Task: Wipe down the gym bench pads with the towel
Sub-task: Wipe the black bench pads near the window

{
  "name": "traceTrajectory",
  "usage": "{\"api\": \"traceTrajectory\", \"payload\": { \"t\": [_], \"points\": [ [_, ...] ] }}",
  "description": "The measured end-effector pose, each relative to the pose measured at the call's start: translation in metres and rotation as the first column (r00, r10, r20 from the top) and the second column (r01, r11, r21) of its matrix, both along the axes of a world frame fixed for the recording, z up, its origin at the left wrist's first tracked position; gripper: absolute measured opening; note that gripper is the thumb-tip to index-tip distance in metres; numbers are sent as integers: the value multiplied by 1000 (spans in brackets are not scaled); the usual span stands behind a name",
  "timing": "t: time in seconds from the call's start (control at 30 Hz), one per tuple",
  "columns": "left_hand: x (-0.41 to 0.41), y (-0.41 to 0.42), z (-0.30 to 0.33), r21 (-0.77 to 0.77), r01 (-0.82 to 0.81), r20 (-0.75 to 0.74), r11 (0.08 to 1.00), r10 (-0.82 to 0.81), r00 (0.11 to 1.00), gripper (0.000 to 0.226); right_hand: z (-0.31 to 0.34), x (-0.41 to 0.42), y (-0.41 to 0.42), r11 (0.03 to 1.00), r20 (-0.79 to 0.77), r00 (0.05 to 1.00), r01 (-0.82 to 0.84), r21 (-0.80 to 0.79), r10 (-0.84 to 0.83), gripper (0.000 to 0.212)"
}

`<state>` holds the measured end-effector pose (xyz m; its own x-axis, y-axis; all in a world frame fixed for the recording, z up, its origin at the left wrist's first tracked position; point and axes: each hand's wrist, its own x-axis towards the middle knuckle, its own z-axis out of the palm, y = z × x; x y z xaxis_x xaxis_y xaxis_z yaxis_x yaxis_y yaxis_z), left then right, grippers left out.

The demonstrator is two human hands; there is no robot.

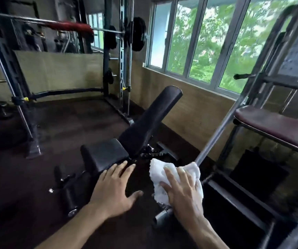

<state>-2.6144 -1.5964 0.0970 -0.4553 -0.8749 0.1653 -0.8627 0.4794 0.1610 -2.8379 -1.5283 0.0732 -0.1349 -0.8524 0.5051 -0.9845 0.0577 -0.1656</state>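
Note:
A black adjustable gym bench stands in the middle of the head view, its back pad (150,123) raised at an incline and its short seat pad (105,155) lower and nearer me. My left hand (114,187) hovers open with fingers spread, fingertips at the seat pad's near right edge. My right hand (182,193) grips a bunched white towel (158,169) from above, just right of the bench and over its frame. The towel is not touching either pad.
Black foam leg rollers (69,196) stick out at the bench's near end. A steel bar (218,130) slants down beside the towel. A maroon padded bench (274,126) on a metal frame is at right. A rack (121,51) with a barbell (69,26) stands behind, windows along the right wall.

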Motion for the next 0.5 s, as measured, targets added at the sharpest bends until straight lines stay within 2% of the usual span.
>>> {"api": "traceTrajectory", "payload": {
  "t": [0.07, 0.13, 0.23, 0.37, 0.5],
  "points": [
    [-7, -51, -2, -17, -8, -3, 1000, 8, 1000, 92, -4, -8, -60, 999, 13, 1000, -18, -36, 18, 50],
    [-15, -112, -11, -14, -36, 11, 999, 36, 999, 94, -17, -20, -129, 997, 20, 998, -52, -51, 53, 63],
    [-30, -205, -19, 5, -81, 4, 997, 81, 997, 100, -24, -33, -230, 996, 48, 995, -85, -31, 86, 49],
    [-49, -323, -8, 25, -111, -24, 994, 112, 993, 101, -17, -54, -358, 993, 23, 993, -117, 29, 117, 50],
    [-61, -414, 1, 23, -103, -12, 994, 103, 995, 101, -7, -71, -447, 994, 31, 994, -104, -11, 104, 50]
  ]
}}
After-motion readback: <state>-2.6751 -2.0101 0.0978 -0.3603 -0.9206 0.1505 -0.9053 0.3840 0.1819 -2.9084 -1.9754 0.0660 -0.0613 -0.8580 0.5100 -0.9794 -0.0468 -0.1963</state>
